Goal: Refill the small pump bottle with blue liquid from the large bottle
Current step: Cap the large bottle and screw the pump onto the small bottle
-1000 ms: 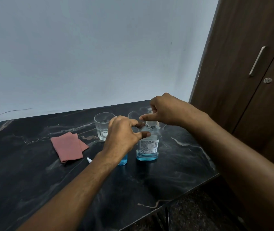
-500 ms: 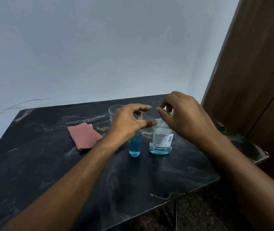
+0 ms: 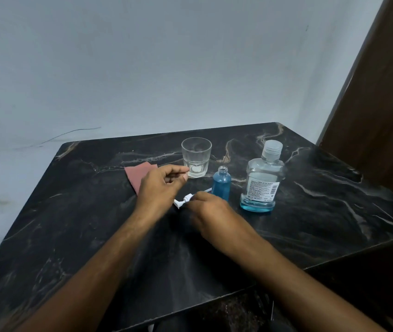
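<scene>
Right hand (image 3: 211,213) pinches the white pump top (image 3: 183,200) just left of the small bottle (image 3: 221,184); left hand (image 3: 160,185) hovers loosely curled, empty. Bottle looks light and tippy, so grip its body. Large bottle (image 3: 261,180) stands capped right of it.

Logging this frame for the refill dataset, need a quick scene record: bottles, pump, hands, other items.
small bottle: upright, neck open, mostly full of blue liquid
large bottle: upright, cap on, thin blue layer at bottom
pump head: white, lying on the table, right hand at it
left hand: empty, fingers curled, above table
glass: upright, behind small bottle
cloth: reddish, partly hidden by left hand
</scene>
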A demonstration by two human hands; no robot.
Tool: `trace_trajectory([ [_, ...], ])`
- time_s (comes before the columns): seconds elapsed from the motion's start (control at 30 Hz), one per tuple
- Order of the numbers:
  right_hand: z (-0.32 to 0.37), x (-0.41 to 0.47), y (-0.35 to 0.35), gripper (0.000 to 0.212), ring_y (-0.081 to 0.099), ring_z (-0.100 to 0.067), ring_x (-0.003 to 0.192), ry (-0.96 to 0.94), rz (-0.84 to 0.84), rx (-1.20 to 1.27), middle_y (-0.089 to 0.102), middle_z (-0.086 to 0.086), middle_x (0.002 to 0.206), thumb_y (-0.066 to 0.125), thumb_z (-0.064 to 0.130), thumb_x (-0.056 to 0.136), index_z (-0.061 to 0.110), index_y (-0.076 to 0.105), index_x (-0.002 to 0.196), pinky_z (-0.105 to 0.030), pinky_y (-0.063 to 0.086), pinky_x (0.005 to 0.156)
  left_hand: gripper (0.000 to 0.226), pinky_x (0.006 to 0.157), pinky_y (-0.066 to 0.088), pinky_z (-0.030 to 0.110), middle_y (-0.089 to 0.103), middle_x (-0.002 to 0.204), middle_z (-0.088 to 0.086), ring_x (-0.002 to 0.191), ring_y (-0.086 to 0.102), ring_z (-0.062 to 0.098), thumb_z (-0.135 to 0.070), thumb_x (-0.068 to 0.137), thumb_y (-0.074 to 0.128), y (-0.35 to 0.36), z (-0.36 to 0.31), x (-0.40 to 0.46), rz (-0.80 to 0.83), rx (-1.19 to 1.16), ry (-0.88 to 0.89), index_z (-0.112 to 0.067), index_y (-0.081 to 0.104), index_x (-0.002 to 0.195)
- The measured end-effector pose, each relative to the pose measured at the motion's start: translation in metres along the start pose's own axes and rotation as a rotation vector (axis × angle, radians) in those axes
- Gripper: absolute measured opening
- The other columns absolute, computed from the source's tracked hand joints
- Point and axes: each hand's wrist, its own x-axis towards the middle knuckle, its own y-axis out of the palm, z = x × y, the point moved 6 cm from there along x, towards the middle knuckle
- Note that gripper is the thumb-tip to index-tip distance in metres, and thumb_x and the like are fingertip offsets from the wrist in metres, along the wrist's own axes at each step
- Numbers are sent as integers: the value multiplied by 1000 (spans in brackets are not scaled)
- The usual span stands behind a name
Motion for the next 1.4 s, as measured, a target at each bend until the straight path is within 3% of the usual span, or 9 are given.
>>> trace_trajectory([
  [0.27,10,28,29,39,46,-30,108,-78,66,-417,53,-17,119,50,-3,92,-2,51,131,-40,50,84,21,87,58,27,78,100,-12,94,73,7,-11,92,69,2,11,-1,0,-27,-27,-21,77,108],
  [0.47,16,36,29,29,48,-31,107,-92,101,-465,58,-17,112,51,-2,93,-1,60,120,-39,48,85,22,81,56,23,76,101,-5,94,71,10,-5,93,68,-6,7,0,-97,-73,19,-17,75,110],
  [0.63,23,42,5,43,43,-27,114,-111,-50,-308,55,-15,119,57,-13,83,0,55,124,-39,53,85,20,81,55,26,74,106,5,90,68,13,-8,96,60,-50,5,-1,-482,-298,51,-17,70,112],
  [0.77,28,43,-28,46,50,-28,112,-120,-326,-155,61,-14,121,64,-14,79,-1,61,124,-41,54,84,24,65,49,26,69,85,1,69,58,11,-13,102,41,-64,19,-4,-701,-443,7,-14,64,109],
  [0.9,16,27,-74,25,59,-21,95,-37,-773,83,72,-12,109,73,-3,86,-2,72,111,-14,45,88,34,75,52,35,73,95,6,78,63,18,2,97,45,-23,33,-12,-473,-367,-134,-22,68,100],
  [0.97,4,17,-97,23,60,-15,85,45,-891,239,73,-5,99,76,4,86,4,74,109,-14,47,80,37,87,55,33,74,99,-1,92,69,20,6,93,53,1,27,-15,-271,-251,-107,-26,70,100],
  [1.1,-25,6,-140,31,66,-5,68,268,-925,623,75,4,88,76,11,87,11,73,118,-16,55,62,44,95,55,28,71,112,-10,102,66,8,-2,88,69,37,2,-23,30,-33,17,-25,67,126],
  [1.27,-36,-5,-182,26,70,-11,64,266,-917,529,76,1,87,76,16,89,9,75,114,-16,52,57,77,101,48,20,65,130,-11,116,61,3,-33,75,87,62,-14,-27,150,-20,15,-22,53,144],
  [1.4,-39,-5,-180,24,67,-7,58,281,-855,490,75,1,84,76,14,89,7,75,111,-20,55,58,80,93,47,6,68,131,-6,116,63,3,-37,70,89,69,-17,-23,125,-60,-9,-19,57,141],
])
